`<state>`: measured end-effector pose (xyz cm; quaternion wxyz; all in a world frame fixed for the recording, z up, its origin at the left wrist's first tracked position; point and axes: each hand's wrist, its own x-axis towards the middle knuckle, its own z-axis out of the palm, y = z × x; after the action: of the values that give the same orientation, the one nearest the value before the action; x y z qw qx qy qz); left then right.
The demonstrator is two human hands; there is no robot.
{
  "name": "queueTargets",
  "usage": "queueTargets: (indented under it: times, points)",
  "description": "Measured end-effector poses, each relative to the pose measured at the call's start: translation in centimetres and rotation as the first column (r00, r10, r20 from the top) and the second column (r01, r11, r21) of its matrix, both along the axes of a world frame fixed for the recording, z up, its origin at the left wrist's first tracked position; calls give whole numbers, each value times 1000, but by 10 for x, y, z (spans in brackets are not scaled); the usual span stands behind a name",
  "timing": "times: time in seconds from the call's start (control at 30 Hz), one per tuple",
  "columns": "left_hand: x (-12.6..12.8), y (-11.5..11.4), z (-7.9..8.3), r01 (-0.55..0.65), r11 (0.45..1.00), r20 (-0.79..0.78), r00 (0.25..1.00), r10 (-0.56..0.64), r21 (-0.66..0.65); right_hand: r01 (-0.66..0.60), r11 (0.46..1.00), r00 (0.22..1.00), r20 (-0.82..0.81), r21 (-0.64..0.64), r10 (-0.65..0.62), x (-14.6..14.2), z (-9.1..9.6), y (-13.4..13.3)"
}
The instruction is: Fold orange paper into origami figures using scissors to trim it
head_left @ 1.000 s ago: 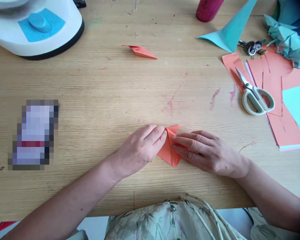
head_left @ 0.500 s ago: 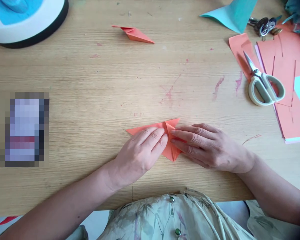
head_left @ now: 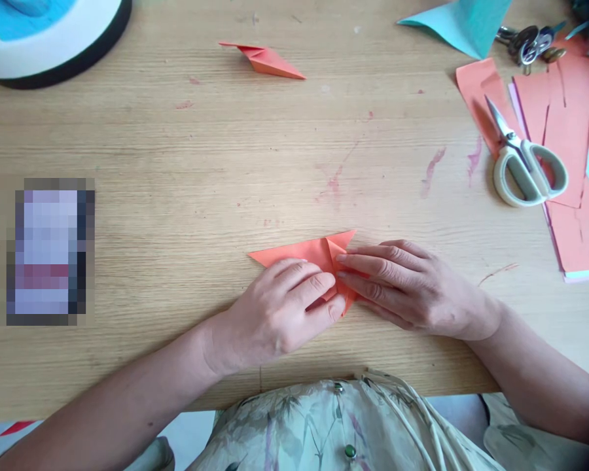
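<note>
A piece of folded orange paper (head_left: 299,250) lies on the wooden table close to its front edge, with pointed corners at the left and upper right. My left hand (head_left: 279,304) rests over its lower left part, fingers curled and thumb and fingertips pressed at the middle crease. From the other side, my right hand (head_left: 407,284) holds down the paper's right part with its fingers together. Both hands hide much of the lower folds. Farther back on the table lies a second folded orange paper piece (head_left: 275,64), long and pointed.
Scissors (head_left: 525,163) with pale handles lie on orange paper sheets (head_left: 582,242) at the right. Behind them are metal clips (head_left: 530,49) and a curled teal paper (head_left: 466,29). A blurred-out rectangular object (head_left: 49,248) lies at left, below a white-and-blue round object (head_left: 78,46).
My left hand has slid slightly right and down along the paper, covering more of its lower folds. My right hand stays nearly still. The whole view has shifted slightly.
</note>
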<state>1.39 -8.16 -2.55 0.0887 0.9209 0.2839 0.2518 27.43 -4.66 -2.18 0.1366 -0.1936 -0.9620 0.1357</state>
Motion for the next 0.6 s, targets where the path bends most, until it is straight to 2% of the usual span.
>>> queueTargets:
  times: [0.2,0.6]
  points:
    - [-1,-5,-4,5,998,-16,1000,-6,-55,-8,1000,1000,3,23,8,0,0,0]
    - [-2,-8,-2,14,998,-78,997,-18,-56,-11,1000,1000,-8,21,11,0,0,0]
